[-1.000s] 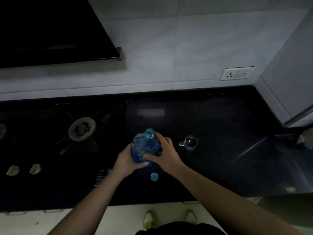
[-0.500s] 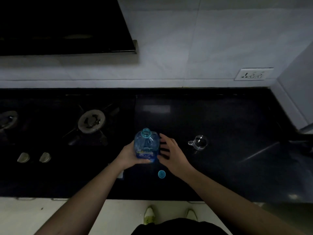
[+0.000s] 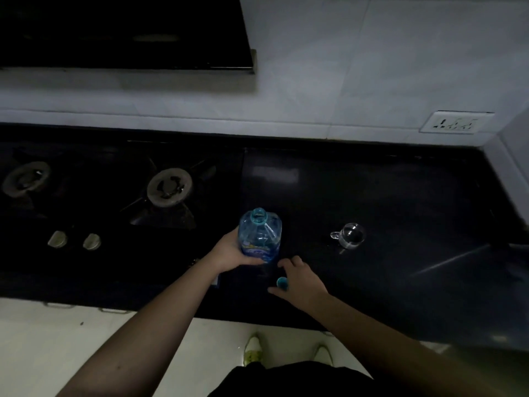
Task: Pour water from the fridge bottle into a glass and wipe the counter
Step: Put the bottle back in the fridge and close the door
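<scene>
Now my right hand point(image 3: 300, 282) has let go of the bottle point(image 3: 260, 236) and curls over the blue cap point(image 3: 282, 282); I cannot tell if it grips yet. My left hand point(image 3: 229, 253) holds the open bottle upright. I think capping comes next. The glass point(image 3: 352, 235) sits apart on the dark counter point(image 3: 400, 202), stove point(image 3: 169, 187) left.

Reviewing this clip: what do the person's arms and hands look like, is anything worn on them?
Both forearms are bare as far as the frame shows, with no sleeve in view. The left hand and right hand are bare too: no gloves, and no watch, band or ring that I can make out in the dim light.
</scene>
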The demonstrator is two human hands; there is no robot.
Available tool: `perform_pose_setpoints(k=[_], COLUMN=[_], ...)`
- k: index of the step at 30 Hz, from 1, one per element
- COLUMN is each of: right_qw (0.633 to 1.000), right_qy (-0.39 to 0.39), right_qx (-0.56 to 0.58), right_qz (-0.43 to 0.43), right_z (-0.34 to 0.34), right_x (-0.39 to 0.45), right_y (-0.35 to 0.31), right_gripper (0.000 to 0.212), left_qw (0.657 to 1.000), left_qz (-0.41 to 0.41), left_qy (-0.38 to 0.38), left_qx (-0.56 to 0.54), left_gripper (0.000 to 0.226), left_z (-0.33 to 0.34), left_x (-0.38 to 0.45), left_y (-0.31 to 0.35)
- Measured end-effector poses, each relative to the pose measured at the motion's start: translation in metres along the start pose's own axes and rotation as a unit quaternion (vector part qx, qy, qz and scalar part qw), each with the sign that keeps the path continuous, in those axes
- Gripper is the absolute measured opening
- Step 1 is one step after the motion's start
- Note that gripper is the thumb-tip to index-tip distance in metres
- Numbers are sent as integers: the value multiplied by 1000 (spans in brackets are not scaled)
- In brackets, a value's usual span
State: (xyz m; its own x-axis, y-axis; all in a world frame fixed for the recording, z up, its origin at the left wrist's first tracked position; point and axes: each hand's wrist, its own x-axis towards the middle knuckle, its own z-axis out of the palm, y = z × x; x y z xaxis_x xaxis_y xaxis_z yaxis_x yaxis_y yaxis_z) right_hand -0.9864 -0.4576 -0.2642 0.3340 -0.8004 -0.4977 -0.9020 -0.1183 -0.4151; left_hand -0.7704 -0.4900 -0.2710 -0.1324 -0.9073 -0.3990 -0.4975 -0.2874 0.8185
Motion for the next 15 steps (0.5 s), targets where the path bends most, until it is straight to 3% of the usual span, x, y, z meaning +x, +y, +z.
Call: perform_pose_setpoints(k=[6,10,15], right_qw=[990,990,993], right_qy=[21,23,68], right_qx=[-137,-133,-71], right_qz=[-18,-40,-68], right_z=[13,14,7], right_x=[2,3,1], right_y=[-6,-2,7], right_gripper=[66,56,43], left_qw=[999,996,979], left_qz=[29,75,130], left_qy=[-14,-2,34], left_qx=[24,48,152], left_gripper=[104,120,121], left_z=[-12,-30,-41], left_x=[-13,-24,-32], left_y=[12,18,46])
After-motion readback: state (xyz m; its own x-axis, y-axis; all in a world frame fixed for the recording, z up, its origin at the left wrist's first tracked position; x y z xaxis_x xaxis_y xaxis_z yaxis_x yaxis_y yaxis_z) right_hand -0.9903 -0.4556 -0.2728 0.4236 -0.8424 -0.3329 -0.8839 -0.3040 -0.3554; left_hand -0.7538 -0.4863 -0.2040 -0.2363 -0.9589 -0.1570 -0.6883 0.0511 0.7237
